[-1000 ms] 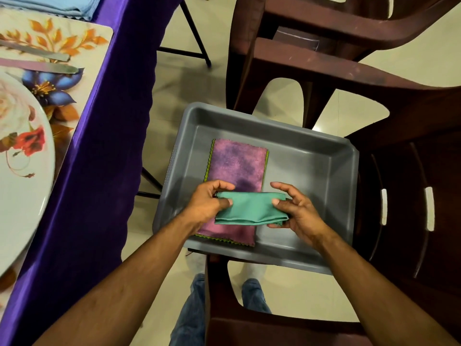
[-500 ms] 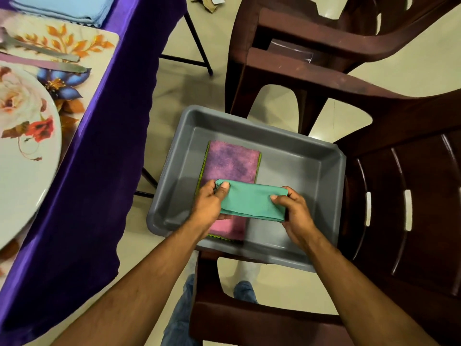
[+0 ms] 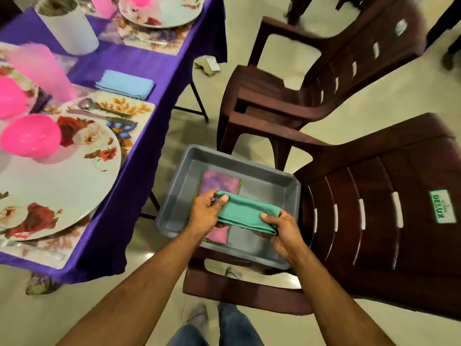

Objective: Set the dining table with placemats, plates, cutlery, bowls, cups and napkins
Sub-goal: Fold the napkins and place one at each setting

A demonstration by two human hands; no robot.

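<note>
Together we grip the folded green napkin [image 3: 245, 213] above the grey tub [image 3: 269, 189], left hand [image 3: 208, 212] pinching one end, right hand [image 3: 284, 229] the other; a purple cloth [image 3: 219, 181], seemingly another napkin, lies beneath.

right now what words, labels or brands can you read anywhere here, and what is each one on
"DELUX": green and white sticker on the backrest of the near brown plastic chair; a smaller line above it is too small to read.
Sticker on the far brown plastic chair: blurred, unreadable.
Nothing else carries readable text.
</note>
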